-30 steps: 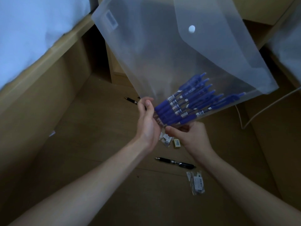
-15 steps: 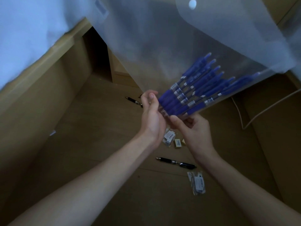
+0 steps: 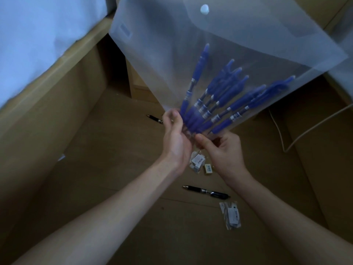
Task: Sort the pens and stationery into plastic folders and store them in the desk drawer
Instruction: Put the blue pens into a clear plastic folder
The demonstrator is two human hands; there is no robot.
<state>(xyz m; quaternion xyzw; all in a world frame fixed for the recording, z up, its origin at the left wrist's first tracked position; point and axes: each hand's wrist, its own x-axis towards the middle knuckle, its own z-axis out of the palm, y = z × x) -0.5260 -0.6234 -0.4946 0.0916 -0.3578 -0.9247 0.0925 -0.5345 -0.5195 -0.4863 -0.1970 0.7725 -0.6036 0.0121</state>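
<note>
On the far left a pale blue sheet [image 3: 38,41] lies over a wooden frame [image 3: 57,73]. Next to it is the brown floor [image 3: 95,169], and a black pen [image 3: 155,119] lies on it, partly hidden behind the left hand.

The left hand [image 3: 176,139] is held up in the air. Its fingers [image 3: 170,116] are curled and pinch the bottom corner of a clear plastic folder [image 3: 172,44]. The folder is tipped up, with its white snap button [image 3: 204,9] near the top. Inside the folder is a bunch of blue pens [image 3: 219,104]. They fan out, with their tips bunched down at the corner between the two hands.

Below the hands, on the floor, sit a small packet with a white label [image 3: 197,162] and a little yellow eraser [image 3: 208,168] just beside it. Nearer to me lies another black pen [image 3: 206,192], and near it a clear packet of small parts [image 3: 232,215].

The right hand [image 3: 223,152] holds the folder's lower edge from below. Its thumb [image 3: 202,141] presses up by the pen tips, and the other fingers curl under the plastic.

On the far right a white cable [image 3: 298,136] runs across the floor.
</note>
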